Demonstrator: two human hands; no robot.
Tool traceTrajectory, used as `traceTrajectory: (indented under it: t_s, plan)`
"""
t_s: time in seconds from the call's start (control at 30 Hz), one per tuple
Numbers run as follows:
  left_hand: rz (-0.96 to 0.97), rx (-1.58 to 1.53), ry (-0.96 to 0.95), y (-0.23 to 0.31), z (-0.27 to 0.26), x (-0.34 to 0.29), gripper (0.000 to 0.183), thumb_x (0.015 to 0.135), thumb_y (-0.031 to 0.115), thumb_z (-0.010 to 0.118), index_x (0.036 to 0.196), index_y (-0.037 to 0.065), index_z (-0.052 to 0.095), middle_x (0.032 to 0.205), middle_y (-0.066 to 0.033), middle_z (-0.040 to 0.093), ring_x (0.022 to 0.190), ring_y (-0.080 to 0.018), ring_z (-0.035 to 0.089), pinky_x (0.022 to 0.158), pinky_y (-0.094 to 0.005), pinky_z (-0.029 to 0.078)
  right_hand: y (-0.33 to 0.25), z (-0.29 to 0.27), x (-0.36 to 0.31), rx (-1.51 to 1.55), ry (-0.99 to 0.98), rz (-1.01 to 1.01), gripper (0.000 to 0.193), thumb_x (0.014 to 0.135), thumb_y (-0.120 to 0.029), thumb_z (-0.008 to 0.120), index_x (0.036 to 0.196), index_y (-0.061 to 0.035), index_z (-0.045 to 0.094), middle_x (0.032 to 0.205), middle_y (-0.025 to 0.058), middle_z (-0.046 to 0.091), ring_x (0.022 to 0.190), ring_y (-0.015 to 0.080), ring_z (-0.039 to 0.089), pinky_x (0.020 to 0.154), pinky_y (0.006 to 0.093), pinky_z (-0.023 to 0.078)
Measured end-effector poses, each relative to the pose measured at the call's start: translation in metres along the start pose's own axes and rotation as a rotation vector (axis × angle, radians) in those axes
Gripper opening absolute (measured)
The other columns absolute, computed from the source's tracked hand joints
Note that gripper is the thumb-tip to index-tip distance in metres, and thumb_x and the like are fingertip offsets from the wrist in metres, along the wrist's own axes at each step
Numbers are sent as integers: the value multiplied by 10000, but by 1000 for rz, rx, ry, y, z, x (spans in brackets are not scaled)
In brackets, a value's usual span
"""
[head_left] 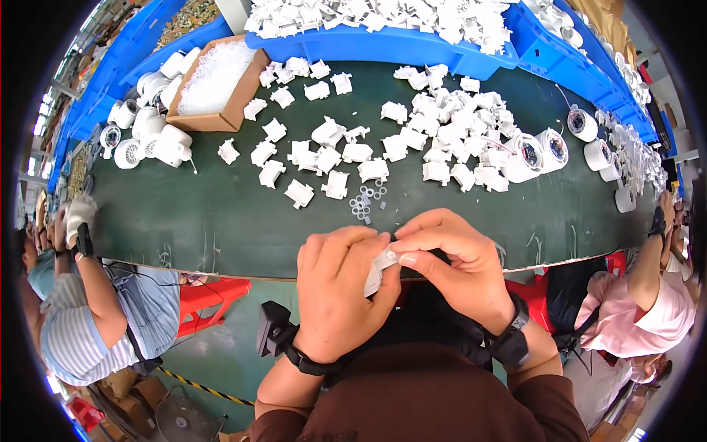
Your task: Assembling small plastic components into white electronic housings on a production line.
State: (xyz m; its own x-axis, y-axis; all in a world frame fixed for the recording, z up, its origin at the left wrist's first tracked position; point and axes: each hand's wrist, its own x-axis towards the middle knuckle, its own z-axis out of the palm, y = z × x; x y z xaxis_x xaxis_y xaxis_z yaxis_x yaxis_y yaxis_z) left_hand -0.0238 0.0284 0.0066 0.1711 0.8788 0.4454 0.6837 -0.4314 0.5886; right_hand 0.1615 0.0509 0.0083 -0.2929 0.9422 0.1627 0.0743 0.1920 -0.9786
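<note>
My left hand (342, 276) is closed around a small white plastic part (378, 270), just over the near edge of the green table. The thumb and index finger of my right hand (456, 261) pinch together at the part's upper right end. Whatever may sit between those right fingertips is too small to make out. Straight ahead of my hands lies a little cluster of grey rings (362, 206). Beyond the rings, several loose white plastic housings (317, 158) are spread about, and a heap of similar housings (464, 121) is piled to the right.
Blue bins (383, 53) full of white parts line the back. A cardboard box (213, 121) of translucent pieces stands back left, beside white cylindrical units (147, 132). More cylinders (526, 156) sit at right. Co-workers sit on both sides, one near a red stool (210, 298).
</note>
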Motion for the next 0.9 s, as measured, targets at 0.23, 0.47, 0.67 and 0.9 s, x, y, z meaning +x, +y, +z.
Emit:
traceTrajectory:
  t_s: [0.23, 0.47, 0.67, 0.9]
  plan:
    - [25, -11, 16, -2, 6, -2, 391, 720, 0, 778, 1081, 62, 640, 1080, -106, 643, 914, -310, 583, 784, -388, 465, -3, 5, 0, 380, -39, 306, 106, 982, -1, 665, 1087, -6, 671, 1056, 40, 698, 903, 79, 660, 779, 240, 536]
    - [25, -18, 59, -2, 10, -4, 379, 706, -19, 786, 1039, 70, 628, 1049, -97, 646, 910, -294, 582, 774, -385, 464, -3, 6, 4, 447, -47, 383, 129, 991, 36, 623, 1109, 6, 664, 1130, 96, 705, 1042, 122, 659, 902, 286, 551]
    - [50, -32, 117, -5, 11, -7, 345, 707, -29, 792, 981, 85, 615, 1003, -80, 656, 884, -279, 581, 755, -380, 469, -8, 7, 3, 542, -24, 437, 111, 1013, 2, 608, 1107, 36, 656, 1104, 88, 703, 1022, 116, 659, 891, 275, 547]
    - [142, -115, -41, -18, -9, -5, 332, 675, -7, 820, 952, 83, 661, 1037, -70, 680, 906, -286, 607, 755, -373, 489, -2, 17, -7, 400, -42, 359, 130, 1035, -28, 590, 1134, 30, 652, 1058, 37, 692, 900, 53, 617, 759, 227, 511]
